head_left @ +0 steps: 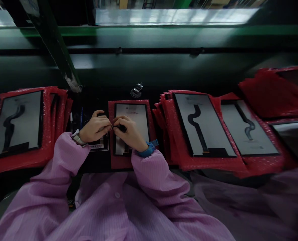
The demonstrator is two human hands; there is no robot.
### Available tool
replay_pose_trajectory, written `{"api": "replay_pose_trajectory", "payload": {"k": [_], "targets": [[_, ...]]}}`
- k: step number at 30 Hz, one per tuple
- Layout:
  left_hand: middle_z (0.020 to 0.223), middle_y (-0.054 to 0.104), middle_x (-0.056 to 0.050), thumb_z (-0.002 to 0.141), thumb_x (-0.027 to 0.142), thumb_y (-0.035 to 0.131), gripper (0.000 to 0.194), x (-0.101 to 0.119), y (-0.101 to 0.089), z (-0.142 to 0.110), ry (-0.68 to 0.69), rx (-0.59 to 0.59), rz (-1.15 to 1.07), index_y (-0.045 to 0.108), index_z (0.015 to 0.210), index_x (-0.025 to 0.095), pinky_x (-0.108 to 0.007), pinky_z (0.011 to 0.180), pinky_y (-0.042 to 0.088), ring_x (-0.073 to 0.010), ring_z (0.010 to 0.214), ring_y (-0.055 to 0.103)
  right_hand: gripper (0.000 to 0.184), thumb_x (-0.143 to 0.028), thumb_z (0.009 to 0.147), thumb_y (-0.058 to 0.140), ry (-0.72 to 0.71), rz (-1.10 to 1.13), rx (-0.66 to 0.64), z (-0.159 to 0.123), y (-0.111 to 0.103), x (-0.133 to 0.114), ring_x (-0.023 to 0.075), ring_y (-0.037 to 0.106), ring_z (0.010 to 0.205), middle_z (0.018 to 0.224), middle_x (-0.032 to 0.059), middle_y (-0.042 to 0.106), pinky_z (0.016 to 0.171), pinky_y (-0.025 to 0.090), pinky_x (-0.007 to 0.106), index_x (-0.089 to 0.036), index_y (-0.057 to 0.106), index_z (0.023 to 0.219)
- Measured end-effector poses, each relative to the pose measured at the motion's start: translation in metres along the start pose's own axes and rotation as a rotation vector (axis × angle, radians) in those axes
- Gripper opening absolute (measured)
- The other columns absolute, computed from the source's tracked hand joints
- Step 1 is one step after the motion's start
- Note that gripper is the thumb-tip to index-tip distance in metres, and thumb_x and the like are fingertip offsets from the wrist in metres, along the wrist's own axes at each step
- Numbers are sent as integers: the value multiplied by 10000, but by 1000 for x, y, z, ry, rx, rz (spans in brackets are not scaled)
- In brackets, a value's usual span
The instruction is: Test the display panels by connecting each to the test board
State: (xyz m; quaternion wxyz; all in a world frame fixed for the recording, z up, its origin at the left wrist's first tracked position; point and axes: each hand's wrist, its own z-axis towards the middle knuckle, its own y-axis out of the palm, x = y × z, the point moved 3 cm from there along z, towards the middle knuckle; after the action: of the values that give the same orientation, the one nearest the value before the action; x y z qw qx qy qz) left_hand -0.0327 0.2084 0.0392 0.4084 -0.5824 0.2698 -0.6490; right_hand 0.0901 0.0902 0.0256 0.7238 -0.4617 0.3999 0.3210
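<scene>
My left hand point(95, 128) and my right hand point(127, 131) meet over the left edge of a grey display panel point(135, 118) that lies on a red bubble-wrap sheet point(119, 160) in front of me. Both hands are closed in a pinch on a small dark part point(120, 127) between the fingertips, probably the panel's flex cable. My right wrist wears a blue strap point(149, 149), my left a white watch point(76, 136). Pink sleeves cover both arms.
More panels on red sheets lie in stacks at the left point(15, 124) and at the right point(204, 127), point(249, 130). A small metal clip point(137, 89) sits behind the middle panel. A dark conveyor point(164, 67) runs along the back. A dark slanted post point(53, 43) stands at back left.
</scene>
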Motion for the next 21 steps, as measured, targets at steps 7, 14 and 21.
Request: {"api": "replay_pose_trajectory", "payload": {"k": [7,14,21], "targets": [[750,681,-6,960,300,384,284,0,1,1,7,4,13,594,789,213,-498,1144,299,-176,789,647,151,-246,905,568,-48,-25,-19,0,-2,6,188,614,962,965,56,681,920,462,336,-215,651,782],[738,682,-10,966,331,391,301,1,0,1,-10,13,40,604,790,210,-505,1150,291,-180,775,647,219,-345,952,573,-18,-81,-65,2,-5,-1,202,597,958,990,68,673,931,458,359,-221,671,801],[1222,673,-102,1046,408,319,374,6,-16,-6,-215,436,160,627,1131,212,-488,1186,325,-242,1219,588,292,-422,989,487,101,4,15,4,-34,19,179,648,943,1005,58,700,883,519,326,-203,660,900]]}}
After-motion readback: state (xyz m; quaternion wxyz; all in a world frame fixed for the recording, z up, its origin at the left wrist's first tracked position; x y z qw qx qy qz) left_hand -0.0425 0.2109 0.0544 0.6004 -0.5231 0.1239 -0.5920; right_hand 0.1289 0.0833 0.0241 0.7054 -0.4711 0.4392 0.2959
